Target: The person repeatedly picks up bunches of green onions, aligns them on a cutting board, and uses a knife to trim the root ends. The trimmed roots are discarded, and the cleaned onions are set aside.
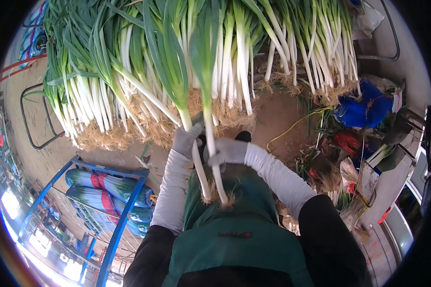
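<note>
My left hand (187, 140), in a grey glove, is closed around the white stalk of a green onion (200, 168); another stalk's root end slants in close beside that hand. A second green onion (215, 168) stands beside it, gripped at its white part by my gloved right hand (228, 151). Both have long green leaves pointing away from me and fibrous roots hanging over my green apron (237, 247). Beyond my hands lies a broad heap of green onions (237, 61), their roots towards me.
Bundled green onions in blue wrap (125, 186) lie in a blue metal rack (118, 229) at lower left. A bent metal bar (30, 131) juts out at left. At right are a blue cloth (366, 104), a yellow string (291, 127) and loose trimmings.
</note>
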Demonstrator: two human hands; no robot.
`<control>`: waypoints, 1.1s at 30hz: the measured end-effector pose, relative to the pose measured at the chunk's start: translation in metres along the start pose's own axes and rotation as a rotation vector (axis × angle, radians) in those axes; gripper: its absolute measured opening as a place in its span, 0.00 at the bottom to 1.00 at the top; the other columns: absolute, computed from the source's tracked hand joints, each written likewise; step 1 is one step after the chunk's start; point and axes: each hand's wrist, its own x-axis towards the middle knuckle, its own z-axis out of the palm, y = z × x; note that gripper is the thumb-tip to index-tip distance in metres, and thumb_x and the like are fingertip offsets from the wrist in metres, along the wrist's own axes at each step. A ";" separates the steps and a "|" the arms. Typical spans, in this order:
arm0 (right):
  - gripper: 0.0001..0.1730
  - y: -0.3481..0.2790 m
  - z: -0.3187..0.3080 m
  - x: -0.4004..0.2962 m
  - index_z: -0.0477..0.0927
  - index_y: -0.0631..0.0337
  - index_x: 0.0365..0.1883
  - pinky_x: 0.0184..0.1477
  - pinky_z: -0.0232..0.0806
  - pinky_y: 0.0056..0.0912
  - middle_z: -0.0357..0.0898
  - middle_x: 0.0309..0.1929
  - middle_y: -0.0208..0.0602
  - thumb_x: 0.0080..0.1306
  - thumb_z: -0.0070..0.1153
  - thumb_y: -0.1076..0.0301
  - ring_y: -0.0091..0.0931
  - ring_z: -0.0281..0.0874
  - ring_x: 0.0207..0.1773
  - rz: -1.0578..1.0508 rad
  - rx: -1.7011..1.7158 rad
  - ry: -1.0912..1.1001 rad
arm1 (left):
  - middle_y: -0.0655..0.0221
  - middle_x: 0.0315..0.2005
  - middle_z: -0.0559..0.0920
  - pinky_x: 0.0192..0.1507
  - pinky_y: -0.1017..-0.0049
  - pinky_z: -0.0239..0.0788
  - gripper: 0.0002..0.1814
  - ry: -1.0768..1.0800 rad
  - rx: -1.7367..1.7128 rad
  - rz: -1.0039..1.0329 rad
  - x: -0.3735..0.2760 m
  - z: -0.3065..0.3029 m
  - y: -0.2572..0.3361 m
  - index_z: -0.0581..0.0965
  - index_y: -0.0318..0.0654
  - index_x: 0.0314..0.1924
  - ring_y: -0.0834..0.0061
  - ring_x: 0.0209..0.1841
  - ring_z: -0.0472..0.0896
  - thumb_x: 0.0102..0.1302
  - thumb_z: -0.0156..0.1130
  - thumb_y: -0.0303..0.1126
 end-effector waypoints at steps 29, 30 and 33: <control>0.18 -0.017 -0.025 -0.022 0.83 0.69 0.43 0.41 0.80 0.35 0.88 0.31 0.41 0.73 0.65 0.58 0.25 0.87 0.32 -0.189 -0.266 0.617 | 0.63 0.48 0.88 0.43 0.74 0.79 0.27 -0.143 -0.085 -0.078 -0.007 -0.003 -0.023 0.79 0.30 0.64 0.77 0.39 0.84 0.70 0.74 0.35; 0.18 0.004 -0.001 -0.017 0.84 0.68 0.45 0.41 0.80 0.34 0.88 0.31 0.42 0.72 0.65 0.58 0.25 0.88 0.32 -0.187 -0.178 0.495 | 0.64 0.48 0.88 0.44 0.73 0.80 0.27 -0.153 -0.084 -0.062 -0.005 -0.001 -0.025 0.79 0.30 0.64 0.76 0.41 0.85 0.69 0.75 0.34; 0.18 0.021 -0.007 -0.009 0.87 0.65 0.45 0.42 0.80 0.35 0.89 0.33 0.42 0.70 0.67 0.56 0.29 0.89 0.34 -0.151 -0.374 0.210 | 0.58 0.51 0.87 0.56 0.66 0.82 0.28 -0.197 0.022 -0.121 -0.017 -0.013 -0.026 0.76 0.29 0.65 0.67 0.49 0.88 0.67 0.73 0.29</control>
